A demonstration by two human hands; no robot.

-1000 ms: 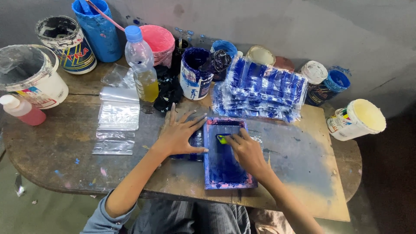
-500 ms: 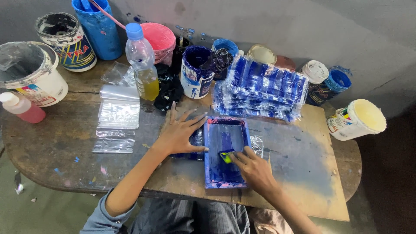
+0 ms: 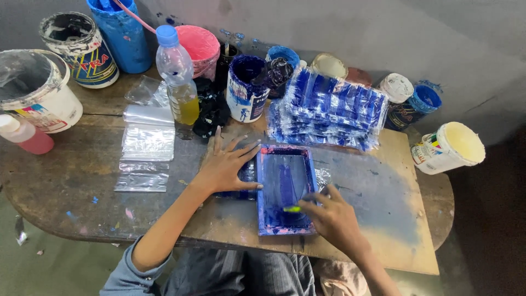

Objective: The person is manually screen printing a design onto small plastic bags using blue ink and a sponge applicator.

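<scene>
Right hand (image 3: 334,219) sits at 5 o'clock of the blue frame (image 3: 286,189), its grip pinched on a yellow-green squeegee (image 3: 292,209) pressed to the screen. Left hand (image 3: 224,164) lies flat, fingers spread wide, at 9 o'clock of the frame, touching its edge. The frame rests on a board (image 3: 383,219) on the tabletop (image 3: 71,186). Clear bags (image 3: 145,145) lie at 9 o'clock. Printed blue bags (image 3: 329,109) are stacked at 1 o'clock; a bottle (image 3: 178,77) and paint cans (image 3: 246,87) stand beyond.

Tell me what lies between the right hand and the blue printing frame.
Nothing visible. The right hand already reaches onto the blue printing frame, its fingers on a small yellow-green tool there. The left hand presses flat by the frame's left edge.
</scene>
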